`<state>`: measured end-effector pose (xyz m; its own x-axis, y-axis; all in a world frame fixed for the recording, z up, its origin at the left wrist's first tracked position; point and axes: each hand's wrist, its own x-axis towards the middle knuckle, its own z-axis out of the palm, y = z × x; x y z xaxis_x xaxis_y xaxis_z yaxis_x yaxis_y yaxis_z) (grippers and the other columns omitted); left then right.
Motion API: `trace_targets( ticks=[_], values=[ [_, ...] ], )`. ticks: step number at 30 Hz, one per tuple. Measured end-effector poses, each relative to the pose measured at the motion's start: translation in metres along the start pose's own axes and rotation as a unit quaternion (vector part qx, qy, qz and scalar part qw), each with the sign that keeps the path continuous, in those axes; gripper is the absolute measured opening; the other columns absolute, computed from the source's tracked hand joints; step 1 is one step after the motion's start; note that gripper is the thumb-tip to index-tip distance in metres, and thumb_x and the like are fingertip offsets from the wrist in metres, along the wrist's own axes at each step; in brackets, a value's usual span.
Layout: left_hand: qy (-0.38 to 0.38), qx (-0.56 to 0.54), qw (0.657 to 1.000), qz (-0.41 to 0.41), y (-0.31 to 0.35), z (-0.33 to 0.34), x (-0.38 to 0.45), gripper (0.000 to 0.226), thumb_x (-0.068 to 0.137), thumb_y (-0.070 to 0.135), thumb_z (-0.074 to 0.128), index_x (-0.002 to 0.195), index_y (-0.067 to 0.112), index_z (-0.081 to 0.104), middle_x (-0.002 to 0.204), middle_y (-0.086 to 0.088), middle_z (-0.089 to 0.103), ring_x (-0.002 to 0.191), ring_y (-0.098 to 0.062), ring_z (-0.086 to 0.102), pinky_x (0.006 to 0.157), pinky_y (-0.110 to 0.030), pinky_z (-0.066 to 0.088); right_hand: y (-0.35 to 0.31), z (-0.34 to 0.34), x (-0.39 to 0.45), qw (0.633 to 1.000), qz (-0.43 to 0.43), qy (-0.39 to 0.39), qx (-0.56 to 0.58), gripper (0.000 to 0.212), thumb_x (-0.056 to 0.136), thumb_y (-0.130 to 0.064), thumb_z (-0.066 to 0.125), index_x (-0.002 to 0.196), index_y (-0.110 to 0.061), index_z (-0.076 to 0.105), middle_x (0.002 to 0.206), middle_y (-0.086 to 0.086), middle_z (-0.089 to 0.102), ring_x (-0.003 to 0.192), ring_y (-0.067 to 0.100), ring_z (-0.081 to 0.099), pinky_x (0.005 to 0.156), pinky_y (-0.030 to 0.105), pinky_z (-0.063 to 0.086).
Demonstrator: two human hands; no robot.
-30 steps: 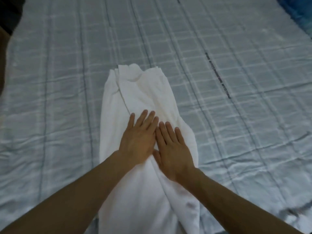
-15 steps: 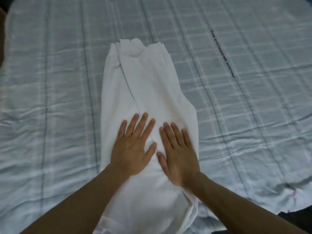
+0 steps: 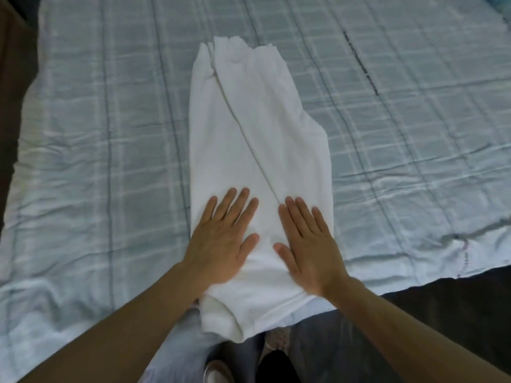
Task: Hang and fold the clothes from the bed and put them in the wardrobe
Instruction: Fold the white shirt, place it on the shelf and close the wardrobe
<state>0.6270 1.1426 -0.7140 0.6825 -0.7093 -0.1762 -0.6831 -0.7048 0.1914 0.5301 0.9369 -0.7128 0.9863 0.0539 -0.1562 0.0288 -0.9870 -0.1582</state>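
A white garment (image 3: 257, 128) lies folded into a long narrow strip on the bed, running away from me, its near end hanging over the bed's front edge. My left hand (image 3: 221, 239) presses flat on its near left part with fingers straight. My right hand (image 3: 307, 244) lies flat beside it on the near right part, fingers together. A small gap of white cloth shows between the two hands. A diagonal fold edge runs from the far left of the garment down to my right fingertips.
The bed is covered by a pale blue checked sheet (image 3: 110, 134), wrinkled at the left and right. The sheet's front edge (image 3: 414, 275) gives way to dark floor at the lower right. My legs and shoes (image 3: 218, 371) show below the garment.
Both hands have slid toward me along the garment and moved slightly apart, flattening it. The view has shifted back, so the bed's front edge and my legs now show.
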Motion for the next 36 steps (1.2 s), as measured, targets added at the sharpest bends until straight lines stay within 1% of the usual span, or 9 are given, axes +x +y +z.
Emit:
trace_targets(
  ticks=[6,10,14,19,22,25,28,32,36],
  values=[
    [-0.046,-0.042,0.995,0.075,-0.003,-0.005,-0.074,0.073,0.100,0.064,0.019,0.159,0.022,0.009,0.167,0.001,-0.005,0.153,-0.018,-0.009,0.122,-0.048,0.007,-0.012,0.000,-0.062,0.999,-0.039,-0.020,0.030,0.095,0.092,-0.075,0.032,0.157,-0.010,0.008,0.166,0.011,0.002,0.153,0.026,-0.002,0.124,0.048,0.010],
    [-0.071,-0.071,0.989,0.107,-0.005,-0.013,-0.106,0.097,0.084,0.084,0.038,0.158,0.025,0.017,0.167,0.002,-0.005,0.153,-0.018,-0.011,0.121,-0.045,0.004,-0.002,-0.005,-0.075,0.998,-0.058,-0.029,0.019,0.109,0.080,-0.081,0.049,0.158,-0.018,0.007,0.166,0.007,-0.002,0.153,0.023,-0.003,0.123,0.044,0.011],
    [-0.056,0.014,0.992,0.116,-0.001,-0.009,-0.110,0.107,0.067,0.071,0.065,0.155,0.022,0.027,0.166,-0.008,0.012,0.153,-0.030,0.008,0.121,-0.050,0.020,0.003,-0.005,-0.076,0.998,-0.061,-0.009,0.026,0.100,0.083,-0.074,0.053,0.158,-0.023,0.011,0.166,0.008,0.002,0.153,0.024,0.003,0.122,0.044,0.015],
    [0.014,-0.042,0.991,0.128,-0.004,-0.006,-0.107,0.087,0.063,0.046,0.081,0.141,0.021,0.049,0.154,-0.006,0.043,0.145,-0.029,0.034,0.111,-0.051,0.040,0.005,-0.002,-0.076,0.996,-0.068,0.044,0.039,0.077,0.089,-0.054,0.060,0.153,-0.021,0.031,0.162,0.010,0.025,0.149,0.028,0.023,0.118,0.046,0.029],
    [0.056,-0.068,0.986,0.139,-0.010,-0.005,-0.107,0.080,0.065,0.031,0.086,0.136,0.021,0.051,0.146,-0.003,0.053,0.139,-0.026,0.044,0.104,-0.050,0.047,0.005,-0.001,-0.071,0.993,-0.069,0.080,0.042,0.067,0.082,-0.031,0.074,0.143,-0.016,0.049,0.153,0.013,0.042,0.142,0.033,0.038,0.111,0.048,0.041],
    [0.051,-0.034,0.987,0.145,-0.010,-0.010,-0.103,0.089,0.047,0.018,0.095,0.129,0.019,0.059,0.137,-0.005,0.061,0.129,-0.029,0.056,0.098,-0.049,0.052,0.006,-0.003,-0.065,0.992,-0.054,0.107,0.047,0.067,0.070,-0.009,0.083,0.133,-0.013,0.060,0.144,0.014,0.053,0.133,0.035,0.050,0.103,0.046,0.048],
    [0.081,-0.010,0.989,0.126,-0.005,-0.009,-0.100,0.085,0.031,-0.001,0.091,0.112,0.015,0.073,0.123,-0.006,0.070,0.115,-0.030,0.066,0.090,-0.047,0.056,0.006,-0.008,-0.061,0.990,-0.044,0.121,0.053,0.065,0.063,-0.007,0.087,0.124,-0.012,0.066,0.135,0.015,0.059,0.124,0.037,0.057,0.091,0.047,0.056],
    [0.137,-0.057,0.984,0.098,-0.002,-0.014,-0.093,0.061,0.040,-0.002,0.094,0.096,0.014,0.076,0.101,-0.004,0.076,0.097,-0.027,0.072,0.081,-0.040,0.057,0.008,-0.019,-0.052,0.989,-0.046,0.116,0.074,0.062,0.052,-0.008,0.091,0.111,-0.012,0.071,0.122,0.009,0.067,0.112,0.033,0.064,0.082,0.045,0.059],
    [0.113,-0.140,0.983,0.029,0.000,-0.031,-0.085,0.060,0.051,0.007,0.092,0.101,0.026,0.063,0.086,0.006,0.070,0.072,-0.022,0.065,0.064,-0.036,0.056,0.012,-0.039,-0.039,0.986,0.005,0.097,0.138,0.048,0.059,-0.002,0.075,0.105,-0.017,0.070,0.100,0.000,0.072,0.090,0.026,0.068,0.068,0.042,0.060]
  ],
)
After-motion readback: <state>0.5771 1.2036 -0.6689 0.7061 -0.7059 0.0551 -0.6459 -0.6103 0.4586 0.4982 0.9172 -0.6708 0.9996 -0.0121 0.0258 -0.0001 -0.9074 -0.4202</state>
